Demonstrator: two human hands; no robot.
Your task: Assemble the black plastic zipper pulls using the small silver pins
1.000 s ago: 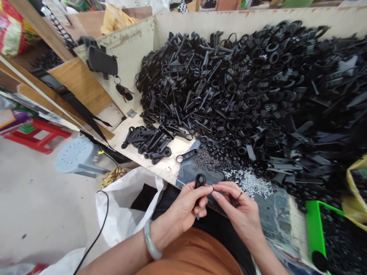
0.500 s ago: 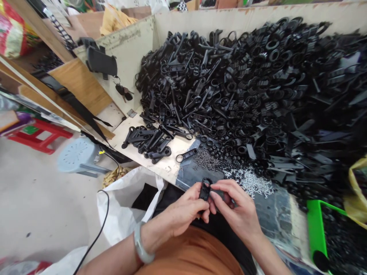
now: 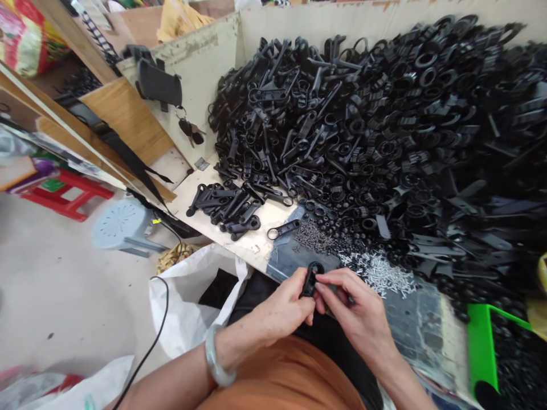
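Note:
My left hand [image 3: 284, 304] is closed around a black plastic arm-shaped part with a ring end [image 3: 315, 269], held upright over my lap at the table's front edge. The thumb and fingertips of my right hand [image 3: 361, 310] are pinched together against the part's face, just below the ring; whatever lies between them is too small to make out. A similar black part [image 3: 284, 229] with a ring end lies alone on the table. Near my hands are a heap of small silver pins [image 3: 380, 273] and a patch of tiny dark metal pieces [image 3: 316, 238].
A large heap of black plastic parts [image 3: 342, 119] covers the back and right. A smaller pile of black arms [image 3: 231, 208] lies at left. A green bin [image 3: 482, 347] stands at right, a white sack [image 3: 171, 307] at lower left. Keys [image 3: 190, 130] hang from a phone holder [image 3: 159, 82].
The view has shifted slightly, so the table and heaps sit a little further right. My right fingertips have come closer together against the part, which is tilted a little more.

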